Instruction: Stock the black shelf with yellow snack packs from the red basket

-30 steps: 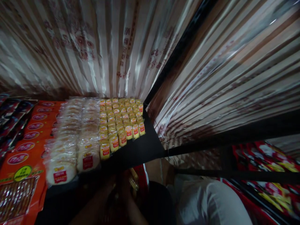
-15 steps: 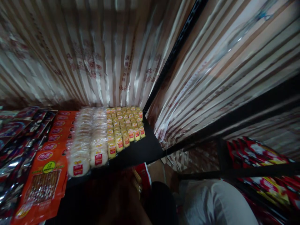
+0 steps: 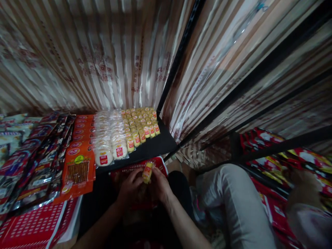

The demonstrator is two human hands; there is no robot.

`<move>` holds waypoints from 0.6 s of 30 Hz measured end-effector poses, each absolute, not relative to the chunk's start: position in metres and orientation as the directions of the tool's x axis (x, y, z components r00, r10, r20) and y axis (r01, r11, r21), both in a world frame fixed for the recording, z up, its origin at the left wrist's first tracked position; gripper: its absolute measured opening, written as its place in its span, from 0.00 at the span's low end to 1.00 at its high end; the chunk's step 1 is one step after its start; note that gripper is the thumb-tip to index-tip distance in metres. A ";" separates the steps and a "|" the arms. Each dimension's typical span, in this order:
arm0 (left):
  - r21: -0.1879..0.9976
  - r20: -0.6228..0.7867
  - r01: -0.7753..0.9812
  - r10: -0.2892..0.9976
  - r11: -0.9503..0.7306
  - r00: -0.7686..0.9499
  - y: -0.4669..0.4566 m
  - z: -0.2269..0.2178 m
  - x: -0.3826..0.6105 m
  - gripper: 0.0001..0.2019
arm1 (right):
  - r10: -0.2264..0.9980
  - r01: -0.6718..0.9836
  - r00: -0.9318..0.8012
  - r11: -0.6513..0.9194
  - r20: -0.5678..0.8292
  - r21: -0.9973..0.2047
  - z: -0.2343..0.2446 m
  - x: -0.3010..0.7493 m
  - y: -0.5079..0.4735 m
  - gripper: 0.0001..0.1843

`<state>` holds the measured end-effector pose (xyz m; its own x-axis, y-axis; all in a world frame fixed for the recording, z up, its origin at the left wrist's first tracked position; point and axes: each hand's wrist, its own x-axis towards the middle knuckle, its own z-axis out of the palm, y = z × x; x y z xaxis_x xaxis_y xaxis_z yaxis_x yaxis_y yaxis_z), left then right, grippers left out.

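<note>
A small yellow wrapped snack roll (image 3: 147, 172) with a red label is held up between my two hands, over a red plastic basket (image 3: 165, 167). My left hand (image 3: 131, 186) has its fingers closed at the roll's lower left side. From the other side, the fingers of my right hand (image 3: 161, 182) grip the roll near its top. The inside of the basket is dark and mostly hidden by my hands. Beyond it, rows of similar yellow rolls (image 3: 142, 135) stand on a black shelf (image 3: 158, 147), beside rows of round white wrapped cakes (image 3: 119, 148).
Orange snack bags (image 3: 77, 169) and dark glossy packets (image 3: 38, 176) lie left of the cakes. Another red basket (image 3: 28, 224) is at lower left. A co-worker's pale-trousered leg (image 3: 238, 200) and arm (image 3: 303, 197) are right, near red packets (image 3: 269, 162). A black post (image 3: 178, 58) rises behind.
The view has shifted, showing more of the basket and the left side. My hands, dim and low before, now show clearly with the roll held up. A co-worker's arm has appeared at right.
</note>
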<state>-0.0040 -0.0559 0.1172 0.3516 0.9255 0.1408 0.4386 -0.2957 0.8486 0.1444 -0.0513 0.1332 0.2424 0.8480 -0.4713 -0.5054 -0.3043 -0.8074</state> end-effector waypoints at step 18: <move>0.988 -0.113 0.116 0.988 0.100 0.110 -0.030 0.153 0.026 0.11 | 0.876 -0.505 0.154 -0.327 -0.456 -0.798 0.132 0.150 -0.054 0.16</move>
